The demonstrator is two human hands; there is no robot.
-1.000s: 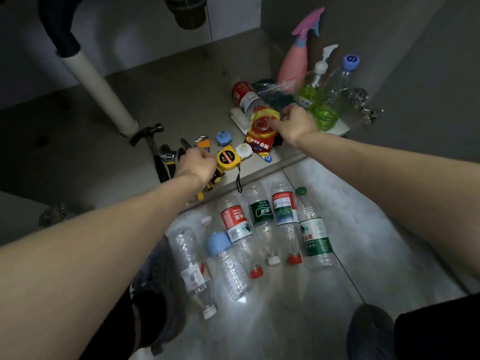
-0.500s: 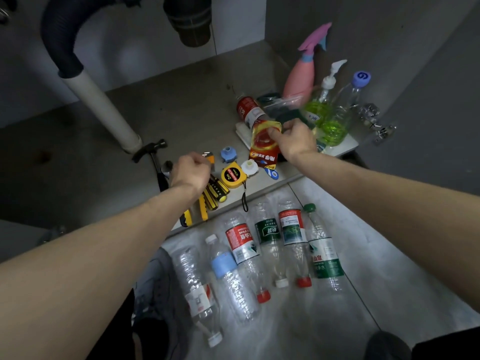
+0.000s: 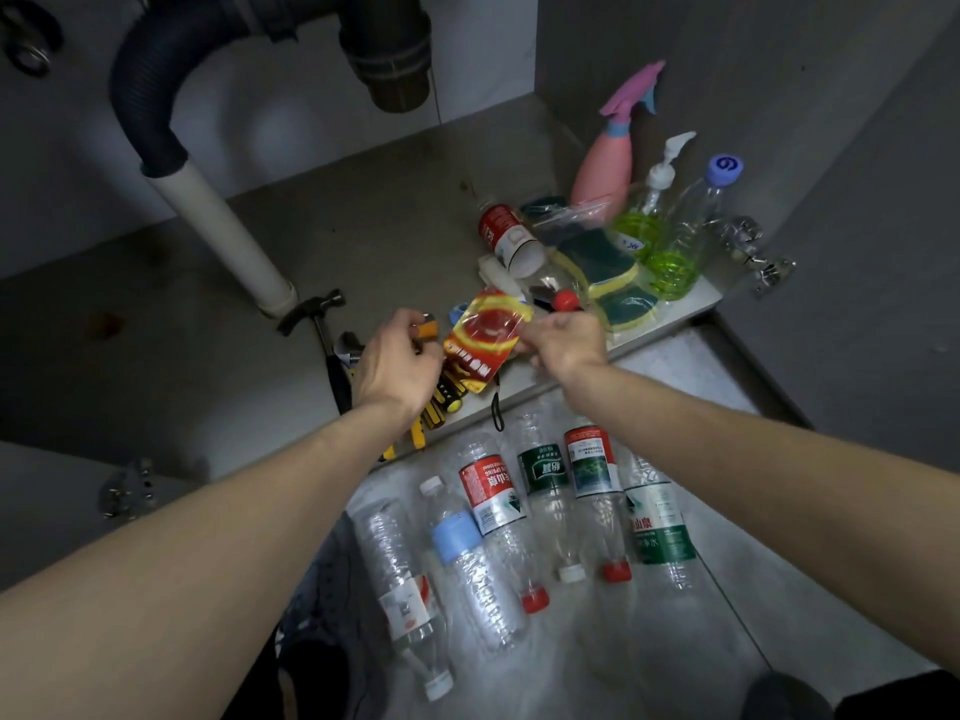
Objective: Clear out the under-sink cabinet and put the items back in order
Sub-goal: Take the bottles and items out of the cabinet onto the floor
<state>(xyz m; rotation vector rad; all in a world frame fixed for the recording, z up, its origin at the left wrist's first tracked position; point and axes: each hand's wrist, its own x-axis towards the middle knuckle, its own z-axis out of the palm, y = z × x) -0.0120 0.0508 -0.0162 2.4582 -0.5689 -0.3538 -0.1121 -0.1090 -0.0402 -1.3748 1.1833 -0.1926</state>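
My right hand (image 3: 569, 340) pinches a red and yellow packet (image 3: 485, 337) and holds it lifted just above the front of the cabinet floor (image 3: 363, 226). My left hand (image 3: 395, 361) hovers with curled fingers at the packet's left edge, over a pile of tools. An orange-tipped tool (image 3: 429, 330) shows at its fingertips. Whether that hand grips anything is hidden. Behind the packet a red-labelled bottle (image 3: 506, 236) lies on its side, and bagged green sponges (image 3: 608, 267) sit to its right.
A pink spray bottle (image 3: 605, 174), a pump bottle (image 3: 647, 215) and a blue-capped bottle (image 3: 685, 236) stand at the cabinet's right wall. A hammer (image 3: 311, 309) and screwdrivers (image 3: 441, 402) lie front left by the white drain pipe (image 3: 223, 236). Several empty plastic bottles (image 3: 493, 496) lie in a row on the floor in front.
My right hand lifted the packet off the sponges and carried it left, uncovering the lying bottle's red cap. My left hand rose from the tools to meet the packet's edge.
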